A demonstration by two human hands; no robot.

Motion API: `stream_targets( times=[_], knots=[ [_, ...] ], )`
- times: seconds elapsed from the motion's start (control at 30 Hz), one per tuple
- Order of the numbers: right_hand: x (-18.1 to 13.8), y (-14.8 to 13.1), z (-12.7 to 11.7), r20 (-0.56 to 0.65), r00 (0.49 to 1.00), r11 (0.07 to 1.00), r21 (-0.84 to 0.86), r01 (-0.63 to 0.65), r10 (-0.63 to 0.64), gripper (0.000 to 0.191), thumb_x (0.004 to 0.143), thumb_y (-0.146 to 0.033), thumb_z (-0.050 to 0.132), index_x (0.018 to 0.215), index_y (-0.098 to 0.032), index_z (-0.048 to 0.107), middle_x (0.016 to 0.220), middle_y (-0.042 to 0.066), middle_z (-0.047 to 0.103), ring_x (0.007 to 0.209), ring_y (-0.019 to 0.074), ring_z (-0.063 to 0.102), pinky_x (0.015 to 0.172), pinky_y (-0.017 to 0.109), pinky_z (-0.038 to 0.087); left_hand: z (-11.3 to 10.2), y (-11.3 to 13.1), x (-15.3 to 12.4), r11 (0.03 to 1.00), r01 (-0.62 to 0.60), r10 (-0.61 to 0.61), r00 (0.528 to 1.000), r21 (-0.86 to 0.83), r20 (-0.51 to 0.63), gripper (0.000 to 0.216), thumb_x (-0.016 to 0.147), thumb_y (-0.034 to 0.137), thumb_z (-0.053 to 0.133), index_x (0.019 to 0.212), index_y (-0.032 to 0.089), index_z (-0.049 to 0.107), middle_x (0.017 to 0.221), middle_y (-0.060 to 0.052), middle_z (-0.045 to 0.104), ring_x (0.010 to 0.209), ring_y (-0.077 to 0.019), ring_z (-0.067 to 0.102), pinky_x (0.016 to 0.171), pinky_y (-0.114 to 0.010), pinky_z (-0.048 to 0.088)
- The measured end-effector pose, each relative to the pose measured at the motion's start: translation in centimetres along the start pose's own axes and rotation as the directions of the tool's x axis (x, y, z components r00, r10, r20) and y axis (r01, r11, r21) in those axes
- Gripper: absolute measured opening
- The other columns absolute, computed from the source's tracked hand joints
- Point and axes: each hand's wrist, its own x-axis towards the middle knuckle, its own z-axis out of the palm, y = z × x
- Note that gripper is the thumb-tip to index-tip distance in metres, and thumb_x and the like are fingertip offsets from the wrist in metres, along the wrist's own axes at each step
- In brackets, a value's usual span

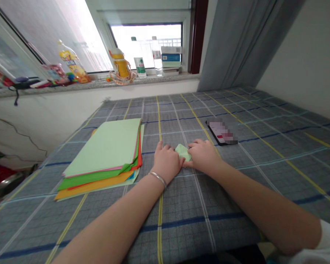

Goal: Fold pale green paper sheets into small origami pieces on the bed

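Note:
A small folded piece of light green paper (183,151) lies on the grey plaid cloth between my two hands. My left hand (167,161), with a silver bangle at its wrist, grips the paper's left side with bent fingers. From the right, my right hand (203,154) pinches the other side, its thumb near the lower edge. The fingers hide parts of the paper. Left of my hands rests a stack of coloured paper (107,146), light green on top, with pink, green, red and orange sheets showing beneath.
A phone (221,132) lies on the plaid cloth (181,234) beyond my right hand. Along the windowsill stand a yellow drinking bottle (122,66), an orange drink bottle (73,62), clear bottles (156,55) and stacked boxes (171,58). A grey curtain (231,44) hangs at the right.

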Motion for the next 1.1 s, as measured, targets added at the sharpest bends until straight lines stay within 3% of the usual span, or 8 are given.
stream_targets(
  times=[0.2, 0.53, 0.63, 0.73, 0.8, 0.9, 1.0, 1.1],
  knots=[
    [-0.2, -0.3, -0.2, -0.003, 0.998, 0.998, -0.028, -0.061, 0.061, 0.055, 0.077, -0.063, 0.054, 0.090, -0.013, 0.072, 0.097, 0.014, 0.071, 0.100, 0.0290, 0.055, 0.080, 0.040, 0.036, -0.4, 0.0, -0.2, 0.999, 0.029, -0.030, 0.999, 0.025, 0.043, 0.039, 0.083, 0.046, 0.054, 0.077, 0.013, 0.074, 0.082, -0.012, 0.071, 0.089, -0.0284, 0.061, 0.100, -0.052, 0.028],
    [-0.3, 0.1, 1.0, -0.061, 0.993, 0.994, 0.004, -0.105, 0.105, 0.061, 0.073, -0.070, 0.052, 0.087, -0.014, 0.070, 0.091, 0.018, 0.068, 0.095, 0.0325, 0.055, 0.078, 0.044, 0.038, -0.5, 0.2, -0.8, 0.997, 0.080, -0.079, 0.995, -0.018, 0.058, 0.037, 0.085, 0.044, 0.052, 0.081, 0.012, 0.070, 0.087, -0.014, 0.068, 0.090, -0.0299, 0.060, 0.087, -0.048, 0.037],
    [-0.3, 0.9, 2.1, -0.127, 0.983, 0.990, 0.074, -0.122, 0.131, 0.065, 0.067, -0.072, 0.057, 0.094, -0.013, 0.066, 0.097, 0.017, 0.064, 0.093, 0.0315, 0.056, 0.078, 0.042, 0.041, 0.5, -0.3, -0.9, 0.990, 0.131, -0.131, 0.991, -0.056, 0.009, 0.040, 0.083, 0.047, 0.054, 0.094, 0.010, 0.065, 0.098, -0.017, 0.065, 0.097, -0.0314, 0.057, 0.086, -0.046, 0.039],
    [0.0, 1.9, 3.4, -0.174, 0.979, 0.976, 0.207, -0.065, 0.102, 0.064, 0.062, -0.068, 0.065, 0.099, -0.016, 0.064, 0.100, 0.012, 0.062, 0.096, 0.0285, 0.055, 0.082, 0.039, 0.042, 1.9, -1.4, -0.5, 0.970, 0.121, -0.126, 0.992, -0.209, -0.008, 0.042, 0.079, 0.046, 0.060, 0.104, 0.012, 0.058, 0.122, -0.017, 0.057, 0.115, -0.0303, 0.050, 0.097, -0.045, 0.035],
    [0.3, 2.4, 4.0, -0.187, 0.979, 0.958, 0.285, -0.023, 0.079, 0.068, 0.061, -0.065, 0.068, 0.109, -0.017, 0.061, 0.105, 0.011, 0.061, 0.100, 0.0285, 0.053, 0.085, 0.039, 0.042, 2.6, -2.2, 0.0, 0.927, 0.142, -0.150, 0.989, -0.347, 0.002, 0.036, 0.076, 0.043, 0.064, 0.098, 0.015, 0.057, 0.121, -0.013, 0.058, 0.115, -0.0279, 0.050, 0.099, -0.044, 0.034],
    [1.0, 2.9, 4.4, -0.169, 0.981, 0.901, 0.433, -0.016, 0.098, 0.057, 0.063, -0.056, 0.070, 0.103, -0.018, 0.061, 0.101, 0.009, 0.063, 0.098, 0.0259, 0.054, 0.085, 0.037, 0.042, 3.1, -2.9, 0.8, 0.831, 0.183, -0.190, 0.981, -0.525, 0.040, 0.021, 0.077, 0.037, 0.063, 0.084, 0.017, 0.057, 0.092, -0.005, 0.065, 0.092, -0.0217, 0.059, 0.092, -0.040, 0.039],
    [1.5, 3.0, 4.6, -0.100, 0.985, 0.759, 0.650, -0.043, 0.142, 0.038, 0.068, -0.045, 0.069, 0.093, -0.018, 0.060, 0.088, 0.004, 0.066, 0.082, 0.0197, 0.058, 0.072, 0.031, 0.044, 3.2, -3.0, 1.0, 0.677, 0.229, -0.230, 0.969, -0.699, 0.094, 0.018, 0.081, 0.036, 0.057, 0.078, 0.018, 0.055, 0.070, 0.002, 0.060, 0.069, -0.0155, 0.057, 0.077, -0.033, 0.043],
    [1.7, 2.9, 4.5, -0.058, 0.992, 0.609, 0.793, -0.023, 0.114, 0.029, 0.073, -0.040, 0.064, 0.089, -0.017, 0.063, 0.081, 0.003, 0.067, 0.072, 0.0173, 0.059, 0.064, 0.028, 0.044, 3.1, -2.8, 1.0, 0.523, 0.228, -0.253, 0.962, -0.821, 0.106, 0.021, 0.081, 0.039, 0.054, 0.079, 0.018, 0.053, 0.065, 0.004, 0.057, 0.061, -0.0134, 0.052, 0.061, -0.026, 0.041]
  ],
)
